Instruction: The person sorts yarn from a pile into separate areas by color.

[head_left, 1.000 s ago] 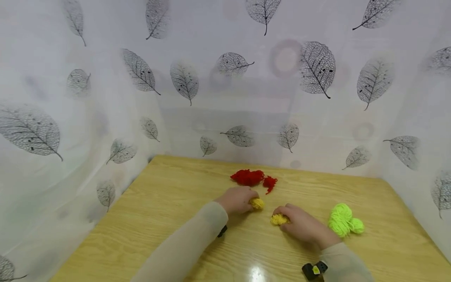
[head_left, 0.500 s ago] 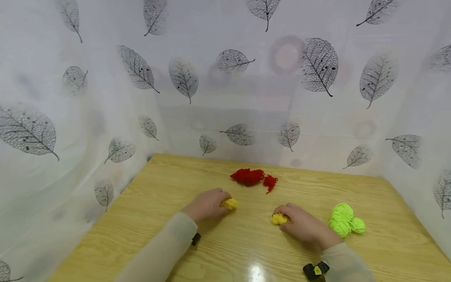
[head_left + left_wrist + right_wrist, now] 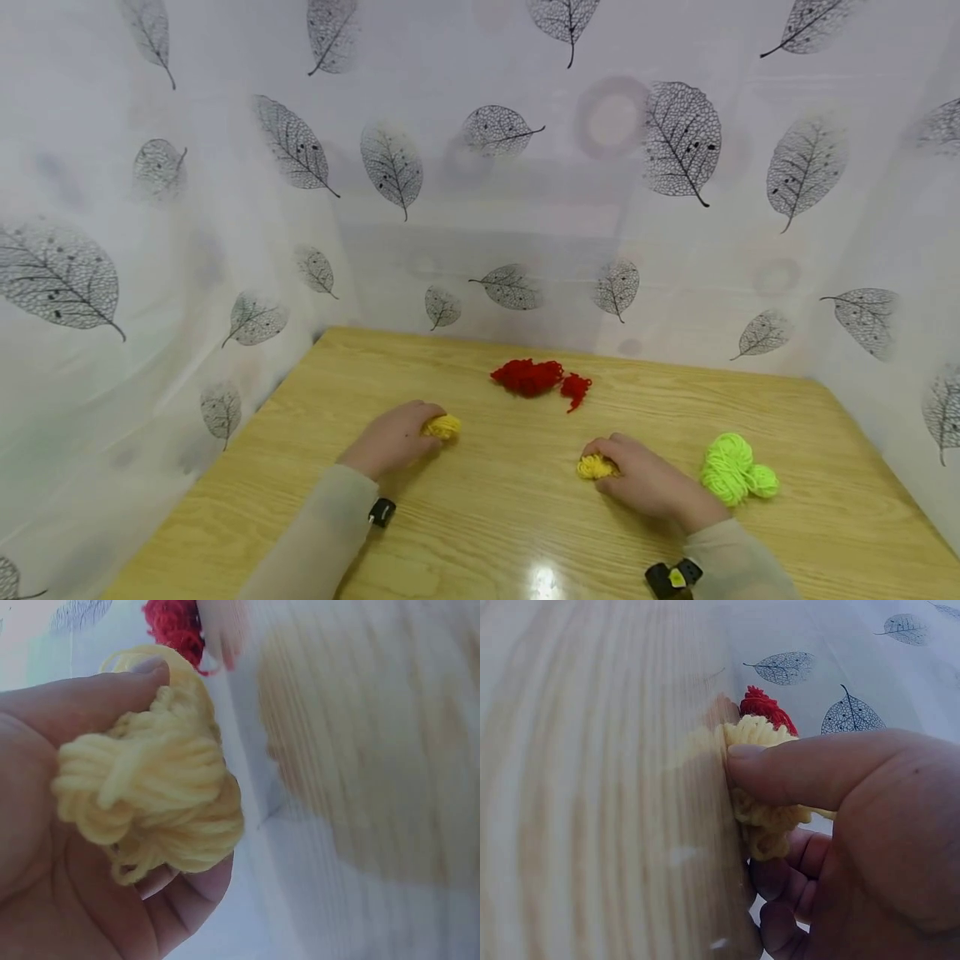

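Observation:
My left hand (image 3: 395, 439) grips a small bundle of yellow yarn (image 3: 442, 427) left of the table's middle. In the left wrist view the thumb lies over the looped yellow strands (image 3: 150, 780) and the fingers curl beneath. Farther right, my right hand (image 3: 647, 477) holds a second yellow yarn bundle (image 3: 595, 467) down at the tabletop. The right wrist view shows the thumb (image 3: 795, 769) pressed on that bundle, with part of it hidden behind the thumb. A wide gap of table separates the two bundles.
Toward the back of the wooden table (image 3: 510, 525) lie a red yarn bundle (image 3: 528, 377) and a smaller red piece (image 3: 575, 389). Bright green yarn (image 3: 726, 468), with a small green ball (image 3: 762, 481) beside it, sits right of my right hand. A leaf-patterned curtain (image 3: 555, 192) surrounds the table.
My left hand has moved left across the table with its yellow yarn, away from the right hand. The right hand and its yarn have stayed in place.

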Motion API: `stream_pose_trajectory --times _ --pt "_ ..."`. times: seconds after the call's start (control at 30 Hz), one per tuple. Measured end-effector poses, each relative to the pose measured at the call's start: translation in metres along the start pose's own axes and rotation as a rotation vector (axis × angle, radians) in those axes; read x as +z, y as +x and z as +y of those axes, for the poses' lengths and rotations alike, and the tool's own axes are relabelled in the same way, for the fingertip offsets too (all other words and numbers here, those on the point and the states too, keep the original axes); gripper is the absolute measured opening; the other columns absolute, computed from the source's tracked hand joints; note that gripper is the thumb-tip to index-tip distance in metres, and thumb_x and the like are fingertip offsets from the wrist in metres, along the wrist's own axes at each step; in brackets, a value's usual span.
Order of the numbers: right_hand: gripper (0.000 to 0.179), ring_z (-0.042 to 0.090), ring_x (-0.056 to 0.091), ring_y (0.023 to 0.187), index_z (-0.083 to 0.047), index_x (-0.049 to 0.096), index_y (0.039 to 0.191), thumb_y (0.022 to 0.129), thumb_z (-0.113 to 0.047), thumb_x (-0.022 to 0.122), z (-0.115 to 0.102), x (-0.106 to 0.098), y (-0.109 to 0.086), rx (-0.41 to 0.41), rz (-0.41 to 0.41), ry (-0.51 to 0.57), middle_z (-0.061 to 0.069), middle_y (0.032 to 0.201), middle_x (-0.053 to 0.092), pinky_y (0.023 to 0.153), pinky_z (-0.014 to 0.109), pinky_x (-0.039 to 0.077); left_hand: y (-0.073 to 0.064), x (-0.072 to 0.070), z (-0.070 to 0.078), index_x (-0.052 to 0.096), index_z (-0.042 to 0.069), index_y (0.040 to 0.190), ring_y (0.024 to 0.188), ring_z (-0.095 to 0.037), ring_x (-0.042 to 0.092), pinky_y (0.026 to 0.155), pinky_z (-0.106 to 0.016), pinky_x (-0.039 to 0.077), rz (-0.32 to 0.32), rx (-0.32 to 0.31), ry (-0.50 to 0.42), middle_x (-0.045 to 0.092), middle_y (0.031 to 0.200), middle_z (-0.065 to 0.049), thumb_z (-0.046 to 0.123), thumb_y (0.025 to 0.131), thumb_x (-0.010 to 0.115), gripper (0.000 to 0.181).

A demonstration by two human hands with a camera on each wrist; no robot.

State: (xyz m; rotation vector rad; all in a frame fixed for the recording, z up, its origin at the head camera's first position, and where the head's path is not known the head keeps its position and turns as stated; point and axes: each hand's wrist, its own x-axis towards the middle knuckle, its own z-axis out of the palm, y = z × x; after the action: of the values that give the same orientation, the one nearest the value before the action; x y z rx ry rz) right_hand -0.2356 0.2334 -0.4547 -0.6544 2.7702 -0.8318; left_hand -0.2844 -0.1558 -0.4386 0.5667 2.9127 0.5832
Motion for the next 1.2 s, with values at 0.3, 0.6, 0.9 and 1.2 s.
stream_pose_trajectory --times 0.3,0.6,0.9,1.2 --pt "0.033 0.015 0.053 0.095 -0.02 0.065 0.121 0.09 -0.017 0.075 -0.005 -0.001 0.002 -0.012 0.002 -0.01 -0.004 0.101 0.053 0.086 0.043 0.048 -0.009 -0.009 -0.019 0.061 0.011 0.139 0.129 -0.035 0.053 0.107 -0.055 0.04 0.011 -0.059 -0.041 0.059 0.138 -0.012 0.026 0.094 0.074 0.049" --pt "0.031 0.015 0.053 0.096 -0.019 0.065 0.119 0.09 -0.019 0.075 -0.006 -0.004 0.006 -0.021 -0.009 -0.012 -0.004 0.102 0.054 0.088 0.044 0.048 -0.014 -0.01 -0.028 0.059 0.011 0.141 0.121 -0.031 0.057 0.104 -0.053 0.044 -0.012 -0.079 -0.034 0.059 0.133 -0.011 0.023 0.095 0.073 0.05" --pt "0.033 0.018 0.055 0.102 -0.02 0.065 0.121 0.089 -0.021 0.075 -0.001 -0.002 0.006 0.002 0.003 -0.01 -0.004 0.107 0.056 0.091 0.049 0.047 -0.015 -0.011 -0.027 0.049 0.016 0.15 0.133 -0.035 0.048 0.107 -0.058 0.04 -0.018 -0.092 -0.077 0.05 0.147 -0.016 0.032 0.091 0.077 0.068" --pt "0.032 0.024 0.06 0.112 -0.013 0.066 0.123 0.094 -0.025 0.073 -0.017 0.016 0.019 -0.067 0.094 0.071 0.0 0.122 0.064 0.096 0.05 0.048 -0.016 -0.025 -0.029 0.043 0.014 0.154 0.138 -0.038 0.042 0.108 -0.059 0.037 0.003 -0.074 -0.101 0.042 0.154 -0.017 0.039 0.093 0.074 0.073"
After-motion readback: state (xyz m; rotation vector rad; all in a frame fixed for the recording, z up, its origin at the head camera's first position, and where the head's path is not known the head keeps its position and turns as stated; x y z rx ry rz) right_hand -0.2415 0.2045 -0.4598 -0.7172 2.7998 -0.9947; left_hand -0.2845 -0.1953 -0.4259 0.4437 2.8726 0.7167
